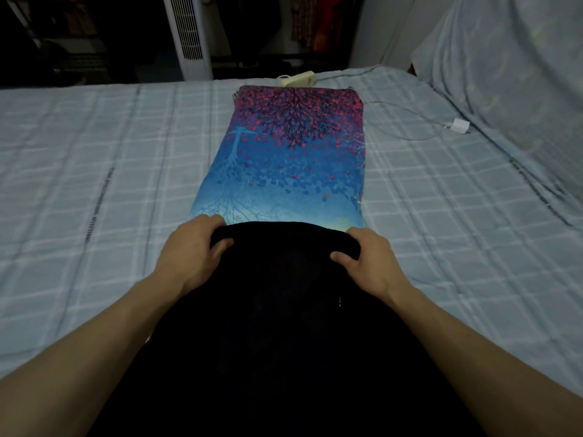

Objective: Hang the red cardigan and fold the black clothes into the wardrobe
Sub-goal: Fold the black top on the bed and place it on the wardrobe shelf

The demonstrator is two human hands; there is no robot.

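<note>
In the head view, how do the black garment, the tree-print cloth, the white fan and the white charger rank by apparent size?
Largest: black garment, though nearness to the camera enlarges it.
Then: tree-print cloth.
Then: white fan, cut off by the frame.
Smallest: white charger.

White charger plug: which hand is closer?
Right. The right hand grips the black garment nearer the camera than the white charger plug; the left hand grips it farther left.

A home bedroom. A bed [94, 171] with a pale checked sheet fills the view, a white tower fan [188, 36] stands behind it, and clothes [315, 23] hang in a dark wardrobe beyond.
</note>
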